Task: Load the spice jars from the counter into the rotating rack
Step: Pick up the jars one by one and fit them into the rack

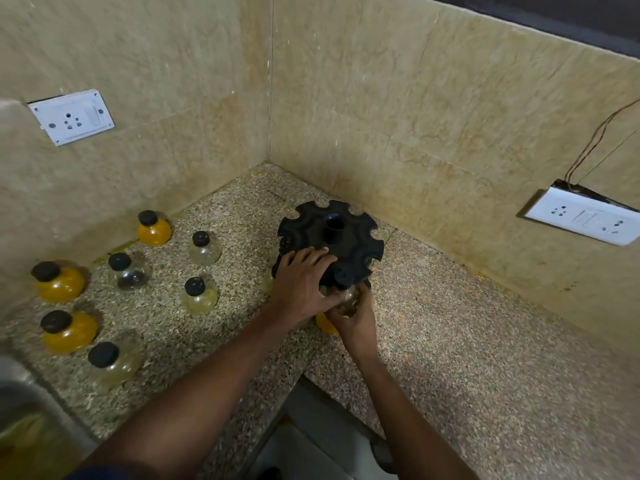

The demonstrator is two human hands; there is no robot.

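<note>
My left hand is flat on the near edge of the black rotating rack, fingers spread over its top. My right hand is wrapped around a clear spice jar right at the rack's near rim, upright, black cap up in a slot. Seven more jars stand upright on the granite counter, well left of the rack.

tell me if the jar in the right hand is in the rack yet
Partly in: its black cap sits in a notch of the rack, with the right hand cupping the glass body below.
</note>
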